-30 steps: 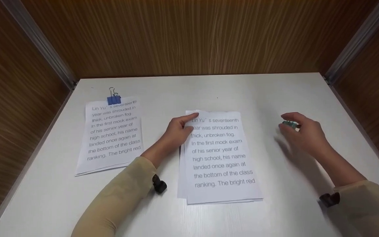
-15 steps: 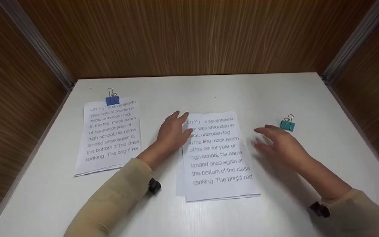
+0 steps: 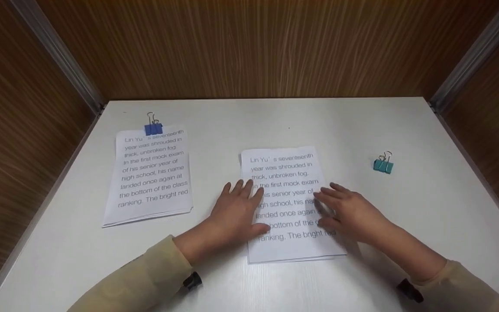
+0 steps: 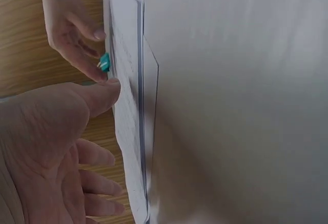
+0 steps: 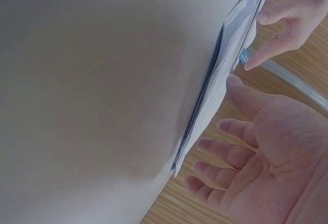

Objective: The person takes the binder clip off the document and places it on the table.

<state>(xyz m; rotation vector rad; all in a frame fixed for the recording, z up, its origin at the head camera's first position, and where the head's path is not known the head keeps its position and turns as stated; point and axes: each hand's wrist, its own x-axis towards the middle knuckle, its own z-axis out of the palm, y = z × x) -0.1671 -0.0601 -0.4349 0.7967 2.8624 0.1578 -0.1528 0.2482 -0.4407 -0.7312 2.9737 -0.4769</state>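
A stack of printed paper sheets lies on the table in front of me, its lower sheets slightly uneven at the edges. My left hand is at its left side, fingers spread and thumb over the lower left part of the print. At the right side is my right hand, fingertips over the edge and loosely extended. Both wrist views show relaxed palms, the left hand and the right hand, gripping nothing. To the right of the stack stands a teal binder clip, apart from both hands.
Another stack of printed sheets lies at the left, with a blue binder clip on its top edge. Wood-grain panels enclose the white table at the back and sides.
My right hand has let go of the teal binder clip and moved left to the stack. My left hand has slid down from the top left corner. The sheet protruding left no longer shows from above.
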